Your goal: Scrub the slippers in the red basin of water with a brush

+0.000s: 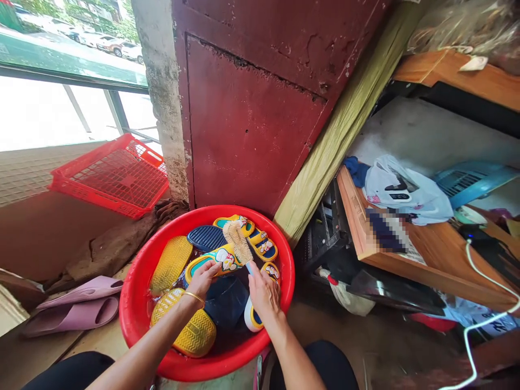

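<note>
A red round basin (129, 303) holds dark water and several slippers with yellow or dark blue soles. My left hand (203, 283) is closed on a yellow slipper (211, 261) with a white cartoon figure on its strap, raised over the basin. In my right hand (263, 290) is a scrub brush (238, 241) with pale bristles and a light blue handle; its bristles are at the strap end of that slipper. A yellow sole (173, 262) lies at the basin's left, and a dark blue ridged sole (206, 238) near the back.
Behind the basin stands a dark red metal door (252, 130). A red plastic crate (122, 179) is at the back left, above pink slippers (77, 306) on the floor. To the right, a wooden shelf (439, 244) bears a white plastic bag (406, 189) and a white cable.
</note>
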Action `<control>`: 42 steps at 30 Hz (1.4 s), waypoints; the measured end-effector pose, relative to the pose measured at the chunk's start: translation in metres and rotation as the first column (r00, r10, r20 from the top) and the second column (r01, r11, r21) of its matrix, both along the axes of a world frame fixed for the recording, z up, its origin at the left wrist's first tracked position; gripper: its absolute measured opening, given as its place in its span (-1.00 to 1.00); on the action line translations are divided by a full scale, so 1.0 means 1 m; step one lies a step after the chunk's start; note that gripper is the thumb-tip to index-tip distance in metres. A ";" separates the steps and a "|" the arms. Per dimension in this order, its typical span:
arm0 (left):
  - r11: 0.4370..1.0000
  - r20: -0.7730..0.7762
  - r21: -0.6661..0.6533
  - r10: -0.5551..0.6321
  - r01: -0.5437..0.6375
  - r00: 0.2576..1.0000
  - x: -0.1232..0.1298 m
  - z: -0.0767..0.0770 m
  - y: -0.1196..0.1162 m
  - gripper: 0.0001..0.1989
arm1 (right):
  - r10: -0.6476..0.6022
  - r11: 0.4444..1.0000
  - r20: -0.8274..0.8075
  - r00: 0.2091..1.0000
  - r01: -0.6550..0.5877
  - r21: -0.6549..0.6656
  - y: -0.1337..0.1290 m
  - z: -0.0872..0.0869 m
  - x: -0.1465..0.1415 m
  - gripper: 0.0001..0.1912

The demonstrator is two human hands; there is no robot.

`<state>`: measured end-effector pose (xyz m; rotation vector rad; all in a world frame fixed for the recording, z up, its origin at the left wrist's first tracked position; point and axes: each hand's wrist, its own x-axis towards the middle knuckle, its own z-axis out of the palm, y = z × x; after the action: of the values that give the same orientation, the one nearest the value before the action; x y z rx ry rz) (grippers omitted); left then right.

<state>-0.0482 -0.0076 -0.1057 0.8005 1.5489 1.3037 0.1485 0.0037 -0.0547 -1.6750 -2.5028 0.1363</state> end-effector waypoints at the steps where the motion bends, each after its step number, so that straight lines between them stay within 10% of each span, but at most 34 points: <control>1: 1.000 0.022 0.004 0.007 -0.007 1.000 0.000 0.002 0.000 -0.63 | -0.006 1.000 -0.005 1.000 0.006 0.005 0.000 0.002 0.000 -0.48; 9: 0.948 0.322 0.083 0.265 -0.306 0.909 -0.036 0.022 0.011 -0.64 | 0.033 0.996 0.090 0.995 -0.025 -0.084 -0.019 0.010 0.027 -0.51; 16: 0.972 0.438 0.231 -0.062 -0.046 0.897 -0.026 0.055 0.028 -0.64 | -0.030 1.000 -0.193 0.981 0.029 -0.008 -0.002 0.018 0.049 -0.51; 24: 0.942 0.149 0.291 -0.217 0.167 0.965 -0.002 0.051 0.039 -0.50 | -0.002 1.000 -0.365 0.931 -0.002 -0.012 0.011 0.024 0.040 -0.50; 30: 0.963 -0.484 0.214 -0.041 0.164 0.874 -0.016 0.041 0.034 -0.67 | 0.049 0.999 -0.366 0.929 -0.045 0.019 0.007 0.026 0.029 -0.51; 37: 0.957 -0.507 0.278 0.070 0.086 0.859 -0.027 0.039 0.009 -0.55 | 0.133 0.988 -0.277 0.952 -0.149 -0.037 -0.008 0.024 0.015 -0.52; 42: 0.954 -0.654 0.065 -0.181 0.292 0.735 -0.038 0.044 -0.048 -0.72 | 0.165 0.973 -0.174 0.971 -0.189 -0.134 -0.015 0.032 0.016 -0.54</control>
<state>-0.0863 -0.0554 -0.0619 1.6328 1.7858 1.0140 0.1647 -0.0118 -0.0224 -1.4192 -2.5692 0.4702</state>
